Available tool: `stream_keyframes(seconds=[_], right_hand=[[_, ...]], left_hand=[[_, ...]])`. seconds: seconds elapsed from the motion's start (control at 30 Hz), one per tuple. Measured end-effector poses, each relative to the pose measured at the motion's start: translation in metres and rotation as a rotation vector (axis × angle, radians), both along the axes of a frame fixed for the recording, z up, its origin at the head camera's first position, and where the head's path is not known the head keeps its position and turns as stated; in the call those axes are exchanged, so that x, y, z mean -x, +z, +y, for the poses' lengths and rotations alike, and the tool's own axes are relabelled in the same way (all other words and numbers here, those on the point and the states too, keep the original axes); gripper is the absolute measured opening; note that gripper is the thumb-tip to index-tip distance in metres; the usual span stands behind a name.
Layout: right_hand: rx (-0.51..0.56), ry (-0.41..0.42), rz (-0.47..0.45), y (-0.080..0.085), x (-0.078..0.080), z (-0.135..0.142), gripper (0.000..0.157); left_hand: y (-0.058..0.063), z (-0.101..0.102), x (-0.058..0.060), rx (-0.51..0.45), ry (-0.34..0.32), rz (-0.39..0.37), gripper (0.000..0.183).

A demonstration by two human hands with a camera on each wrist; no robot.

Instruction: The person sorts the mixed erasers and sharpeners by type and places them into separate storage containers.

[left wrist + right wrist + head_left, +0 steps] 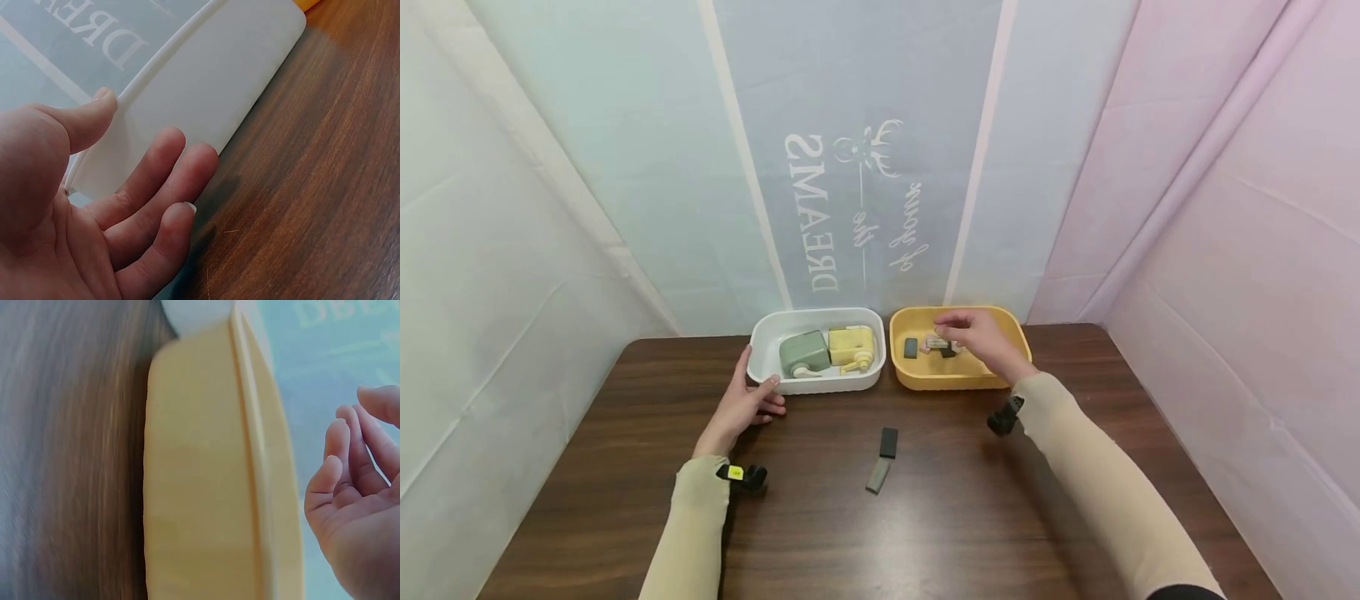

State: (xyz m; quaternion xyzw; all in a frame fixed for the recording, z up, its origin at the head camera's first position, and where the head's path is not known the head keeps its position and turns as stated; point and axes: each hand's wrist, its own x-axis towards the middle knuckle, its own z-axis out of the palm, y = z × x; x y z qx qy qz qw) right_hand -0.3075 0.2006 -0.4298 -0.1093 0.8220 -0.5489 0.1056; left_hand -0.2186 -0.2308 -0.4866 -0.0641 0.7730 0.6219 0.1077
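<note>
My left hand (747,408) rests at the near left corner of a white bin (206,75). Its thumb touches the front rim, the index finger runs along the left side, and the other fingers hang loosely outside. Inside that bin lie a green box-shaped object (805,353) and a yellow one (852,345). Over a yellow bin (951,382) hovers my right hand (983,337), fingers bent, thumb apart from them, nothing visible between them. Beneath it are a dark grey block (911,347), a small pale piece (936,342) and a black piece (948,352), partly covered by the hand.
On the brown wooden table (820,517), a black block (888,442) and a grey-green block (877,476) lie in front of the bins. Both bins stand side by side near the back edge. Fabric walls (880,67) enclose the table behind and at both sides.
</note>
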Motion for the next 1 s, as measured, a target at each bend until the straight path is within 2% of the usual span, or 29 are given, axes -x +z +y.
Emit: stream_keyframes(seconds=[0.2, 0.47, 0.63, 0.7, 0.87, 1.0], right_hand=[[-0.004, 0.024, 0.062, 0.005, -0.026, -0.012, 0.027], [-0.009, 0.081, 0.163, -0.006, -0.068, -0.027, 0.025], [0.000, 0.118, 0.196, 0.008, -0.105, -0.039, 0.018], [0.007, 0.128, 0.192, 0.000, -0.112, -0.040, 0.018], [-0.005, 0.147, 0.195, -0.042, -0.111, -0.039, 0.023], [-0.050, 0.193, 0.226, -0.055, -0.115, -0.041, 0.027]], left_hand=[[-0.001, -0.001, 0.001, 0.008, 0.010, -0.007, 0.089], [-0.004, -0.001, 0.003, -0.007, 0.011, -0.005, 0.089], [-0.004, -0.002, 0.003, -0.011, 0.008, 0.012, 0.088], [-0.004, -0.002, 0.003, -0.017, 0.005, 0.015, 0.088], [-0.004, -0.001, 0.003, -0.019, -0.002, 0.021, 0.088], [-0.004, -0.001, 0.002, -0.021, 0.002, 0.018, 0.088]])
